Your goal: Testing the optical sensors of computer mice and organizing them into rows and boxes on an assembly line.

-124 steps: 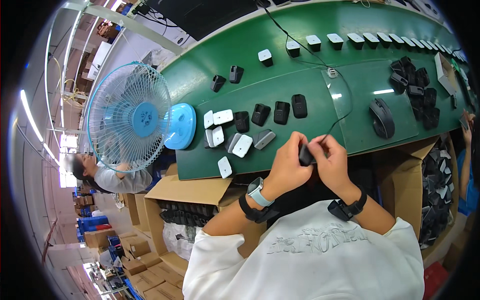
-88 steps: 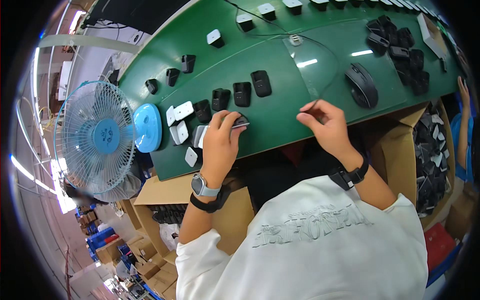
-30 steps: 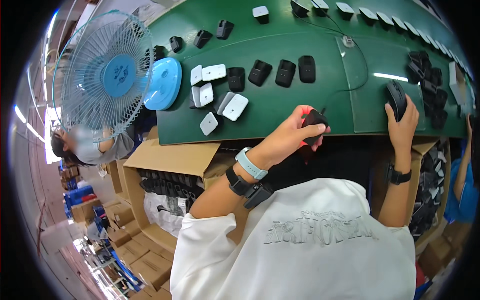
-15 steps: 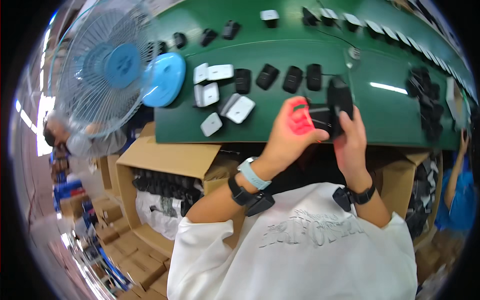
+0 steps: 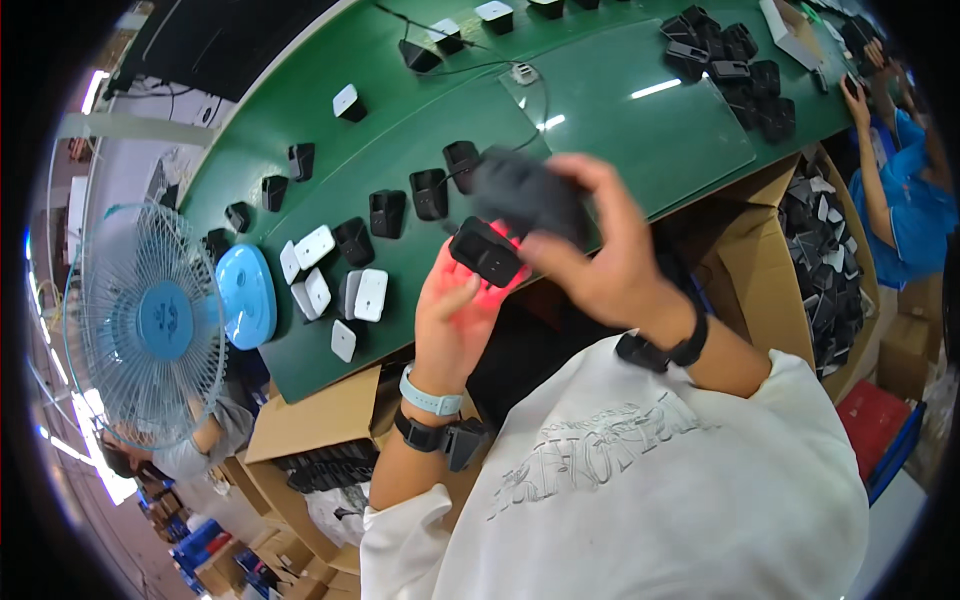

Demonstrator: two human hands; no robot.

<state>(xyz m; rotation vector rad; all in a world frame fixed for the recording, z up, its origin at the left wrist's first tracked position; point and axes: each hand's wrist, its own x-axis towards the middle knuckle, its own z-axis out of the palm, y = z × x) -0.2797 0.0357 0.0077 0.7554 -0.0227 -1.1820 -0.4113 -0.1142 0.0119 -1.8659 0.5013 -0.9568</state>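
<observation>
My left hand (image 5: 447, 325) is closed around a small black plastic housing (image 5: 485, 252) with two recesses in its upper face. Bright red light falls on the fingers and palm beside it. My right hand (image 5: 615, 255) grips a larger dark handheld scanner (image 5: 525, 195), blurred by motion, just above and to the right of the housing. Whether the two touch, I cannot tell. Beyond my left hand, several similar black housings stand in a row on the table, one of them a black housing (image 5: 387, 213). White-topped units (image 5: 370, 294) lie left of that hand.
A blue fan (image 5: 160, 320) stands at the table's left end. More black housings are heaped on the green table (image 5: 600, 140) at the far right. Open cartons of parts, including a right-hand carton (image 5: 765, 260), flank me. A cable (image 5: 500, 66) crosses the tabletop. A co-worker in blue (image 5: 900, 215) works at right.
My view has turned, shifting the table and fan in the picture. The scanner is tilted more flatly over my left hand, and the housing's recessed face now shows more fully.
</observation>
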